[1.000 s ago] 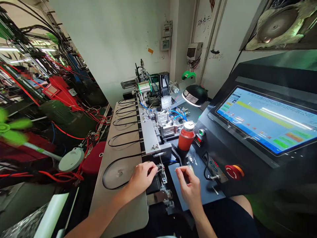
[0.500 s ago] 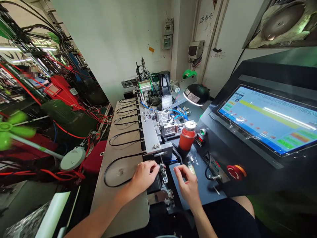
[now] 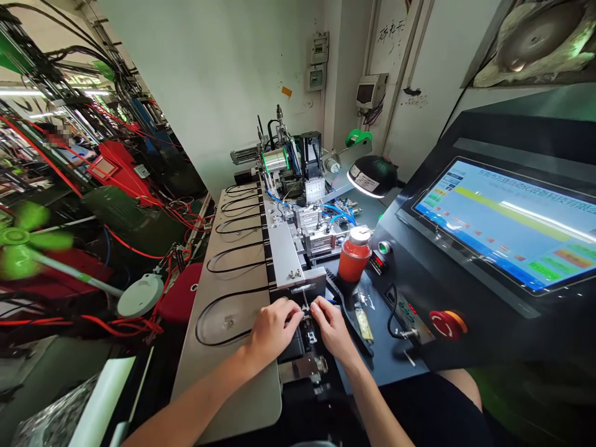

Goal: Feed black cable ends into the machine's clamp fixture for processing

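Note:
My left hand (image 3: 275, 328) rests at the edge of the beige board (image 3: 233, 397), thumb and fingers pinched together over the small metal fixture (image 3: 311, 336). Facing it from the other side is my right hand (image 3: 331, 330), its fingertips closed at the same fixture. Whatever lies between the fingertips is too small to make out. The nearest looped black cable (image 3: 197, 326) lies on the board, left of my left hand, and runs in toward the metal rail. Several similar loops lie farther back along the board.
An orange-red jar (image 3: 354, 259) with a pale lid stands right of the metal rail (image 3: 285, 254). Beyond it are a machine with a wire spool (image 3: 275, 160) and a black lamp (image 3: 372, 174). A slanted touchscreen panel (image 3: 507, 217) and red stop button (image 3: 441, 324) flank the right side.
My right hand has moved left to the fixture, near my left fingertips, and its fingers have closed. My left hand has stayed almost in place.

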Demonstrator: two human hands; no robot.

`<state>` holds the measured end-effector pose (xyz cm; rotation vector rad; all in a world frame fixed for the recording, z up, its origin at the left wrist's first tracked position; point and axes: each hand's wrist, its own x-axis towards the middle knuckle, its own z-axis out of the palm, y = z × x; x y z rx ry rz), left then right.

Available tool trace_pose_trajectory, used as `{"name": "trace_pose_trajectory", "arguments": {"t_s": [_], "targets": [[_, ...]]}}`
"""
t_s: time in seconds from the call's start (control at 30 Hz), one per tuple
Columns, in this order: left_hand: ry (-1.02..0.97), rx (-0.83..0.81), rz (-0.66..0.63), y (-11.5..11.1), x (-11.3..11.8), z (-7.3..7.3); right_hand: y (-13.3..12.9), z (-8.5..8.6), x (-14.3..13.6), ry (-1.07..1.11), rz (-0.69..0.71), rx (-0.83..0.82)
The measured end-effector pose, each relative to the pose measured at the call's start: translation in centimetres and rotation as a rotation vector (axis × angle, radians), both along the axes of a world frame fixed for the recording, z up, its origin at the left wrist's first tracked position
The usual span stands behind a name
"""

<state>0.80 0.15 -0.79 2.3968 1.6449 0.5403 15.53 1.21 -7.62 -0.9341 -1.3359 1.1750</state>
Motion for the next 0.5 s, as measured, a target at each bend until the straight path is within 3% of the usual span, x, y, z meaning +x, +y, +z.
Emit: {"name": "trace_pose_trajectory", "arguments": {"t_s": [0.13,0.27,0.4,0.5], "targets": [[0.133,0.252,-0.165,-0.5,-0.5,-0.5,0.1,-0.2,-0.1,0.024,-0.011,-0.021],[0.369,0.441,-0.278,-0.8,-0.2,0.0,0.0,-0.4,-0.3,0.039,-0.022,-0.038],[0.512,0.459,-0.369,-0.6,0.0,0.6,0.2,-0.9,-0.3,0.043,-0.016,-0.044],[0.434,0.353,-0.311,-0.6,-0.4,0.8,0.2,-1.0,0.4,0.028,-0.044,-0.043]]}}
